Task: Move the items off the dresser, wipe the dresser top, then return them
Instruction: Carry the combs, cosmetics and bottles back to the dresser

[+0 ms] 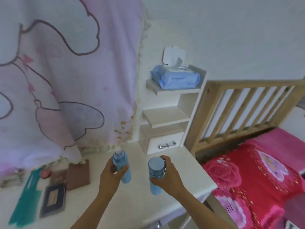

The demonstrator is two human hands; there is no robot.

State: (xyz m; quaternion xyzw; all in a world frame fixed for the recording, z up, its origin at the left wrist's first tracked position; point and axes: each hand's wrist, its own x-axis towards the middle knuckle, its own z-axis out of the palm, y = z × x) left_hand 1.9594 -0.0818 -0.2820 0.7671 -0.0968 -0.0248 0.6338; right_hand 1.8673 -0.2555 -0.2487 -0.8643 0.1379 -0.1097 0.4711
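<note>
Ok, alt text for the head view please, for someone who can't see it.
The left hand grips a white-tipped blue bottle and the right hand a capped blue bottle, both at the white dresser top. A teal comb, a red jar and flat cases lie at its left; a wipes pack sits on a shelf behind.

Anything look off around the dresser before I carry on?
The wipes pack on the top shelf sits with its lid flipped open and a wipe sticking up. The wall by the curtain edge has brown flaky patches, like peeling paint. No spill shows on the dresser top.
</note>
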